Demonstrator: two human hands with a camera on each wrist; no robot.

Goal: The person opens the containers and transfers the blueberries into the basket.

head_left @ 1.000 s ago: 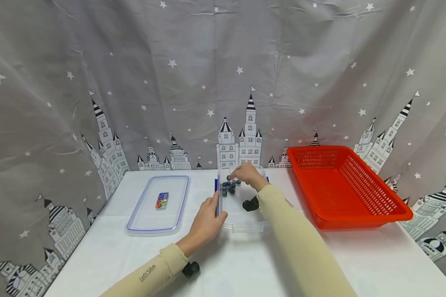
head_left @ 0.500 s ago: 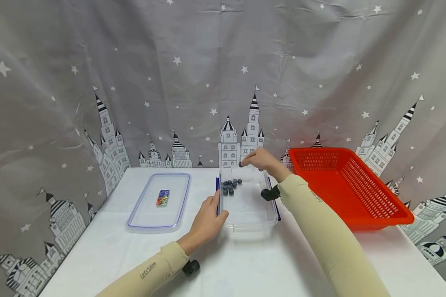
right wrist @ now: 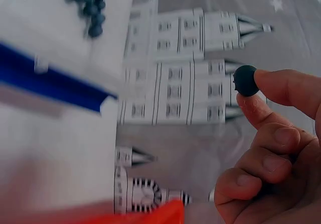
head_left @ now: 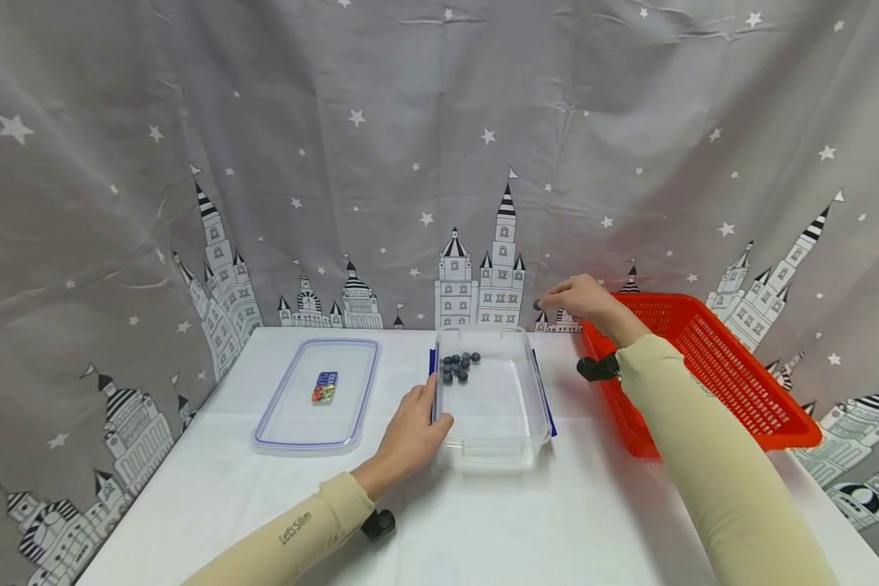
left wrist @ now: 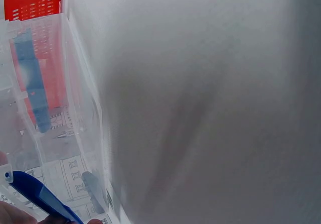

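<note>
We see one red basket point(head_left: 740, 366) right of the one clear container point(head_left: 494, 407), and one blue-rimmed lid point(head_left: 300, 415) left of it. Our left hand point(head_left: 413, 427) grips the container's left side; our right hand point(head_left: 586, 299), over the container a second ago, is now raised beyond its right edge, pinching one dark berry point(right wrist: 246, 81), so we judge fruit is leaving singly. About nine berries point(head_left: 456, 369), some overlapping, lie toward the container's far-left corner.

Grey castle-print curtain point(head_left: 381, 163) behind a white table point(head_left: 454, 521) — blue-rimmed clear lid point(head_left: 303, 399) on it
</note>
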